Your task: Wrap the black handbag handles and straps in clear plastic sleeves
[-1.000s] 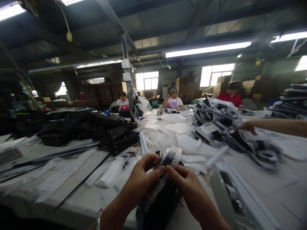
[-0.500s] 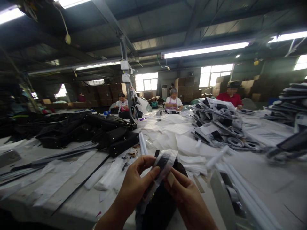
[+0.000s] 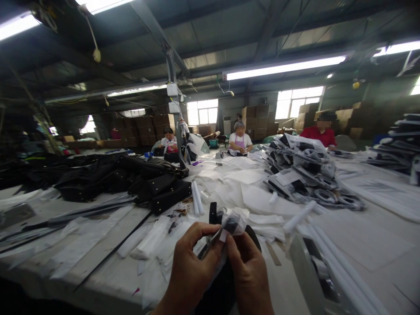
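Thin, clear-white plastic wrap (image 3: 241, 215) is bunched around a black strap-like piece (image 3: 213, 212) in front of me. My left hand (image 3: 197, 258) is closed, pinching the wrapped piece from the left. From the right, my right hand (image 3: 247, 262) presses a small pale piece of tape (image 3: 224, 235) against the wrap between thumb and fingers. Below both hands lies a larger black item (image 3: 216, 297), mostly hidden by them. A grey tape dispenser (image 3: 305, 267) with a roll stands right of my right hand.
Black bags (image 3: 157, 188) are heaped on the left of the table. Several white foam tubes (image 3: 341, 267) lie right of the dispenser. Plastic-wrapped grey and black parts (image 3: 302, 170) form a pile at back right. Several people sit working across the table.
Both hands have drawn together at the wrap, and the tape piece in the right hand now lies on it. The plastic is more bunched. The view has shifted slightly.
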`<state>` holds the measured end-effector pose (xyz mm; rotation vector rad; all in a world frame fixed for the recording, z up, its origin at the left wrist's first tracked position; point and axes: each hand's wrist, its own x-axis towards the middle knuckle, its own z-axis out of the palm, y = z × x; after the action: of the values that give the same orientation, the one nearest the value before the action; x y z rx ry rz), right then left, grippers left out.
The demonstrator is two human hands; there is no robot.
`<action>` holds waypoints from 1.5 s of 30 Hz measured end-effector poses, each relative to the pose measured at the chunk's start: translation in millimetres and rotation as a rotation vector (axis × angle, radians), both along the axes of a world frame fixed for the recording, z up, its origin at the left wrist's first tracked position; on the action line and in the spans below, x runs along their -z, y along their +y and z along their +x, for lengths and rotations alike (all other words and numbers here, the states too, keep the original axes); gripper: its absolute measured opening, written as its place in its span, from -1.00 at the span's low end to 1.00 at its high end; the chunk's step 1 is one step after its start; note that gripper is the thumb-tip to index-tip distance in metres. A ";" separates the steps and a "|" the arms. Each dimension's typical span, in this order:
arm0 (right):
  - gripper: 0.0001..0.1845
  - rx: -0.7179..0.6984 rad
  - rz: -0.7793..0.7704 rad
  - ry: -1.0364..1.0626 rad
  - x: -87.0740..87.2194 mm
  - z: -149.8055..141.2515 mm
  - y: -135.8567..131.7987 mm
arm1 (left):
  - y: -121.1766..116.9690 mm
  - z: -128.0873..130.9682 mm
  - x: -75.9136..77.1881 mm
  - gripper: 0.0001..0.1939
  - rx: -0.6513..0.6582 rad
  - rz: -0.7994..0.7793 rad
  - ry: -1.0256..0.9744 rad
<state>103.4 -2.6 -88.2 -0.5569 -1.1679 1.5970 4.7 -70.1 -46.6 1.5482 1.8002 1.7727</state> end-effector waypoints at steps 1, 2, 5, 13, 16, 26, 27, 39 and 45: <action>-0.64 0.004 0.003 -0.002 0.2 -0.6 0.1 | -1.5 1.2 -0.8 -0.85 0.000 0.021 0.019; -0.64 0.008 0.005 -0.001 0.6 -1.3 0.1 | -2.8 1.8 -1.5 -0.84 -0.005 0.041 0.040; -0.64 0.016 0.011 0.011 2.2 -4.4 -0.5 | -4.5 0.3 -3.4 -0.84 -0.051 0.048 0.099; -0.57 0.023 -0.035 0.108 10.3 -16.4 -6.1 | -3.9 -7.6 -6.0 -0.84 -0.182 -0.070 0.137; -0.56 0.024 -0.015 0.122 12.7 -21.0 -6.3 | -2.5 -5.6 -5.6 -0.82 -0.262 -0.034 0.233; -0.58 0.114 -0.034 0.088 7.0 -28.9 -6.2 | 0.4 4.6 9.4 -0.68 -0.483 0.194 0.764; -0.59 0.110 -0.030 0.083 5.8 -27.8 -6.2 | -1.1 5.3 11.0 -0.65 -0.479 0.191 0.799; -0.64 -0.003 0.046 -0.015 -1.0 -8.7 2.4 | -9.7 0.7 17.6 -0.40 -0.244 0.061 0.751; -0.63 -0.144 -0.024 0.019 -15.5 7.7 3.3 | -8.9 -18.8 -21.9 -0.74 0.106 -0.201 0.023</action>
<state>111.1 0.7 -72.7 -0.4812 -1.1985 1.7375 -14.1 -79.0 -24.7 1.5581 1.8070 1.4836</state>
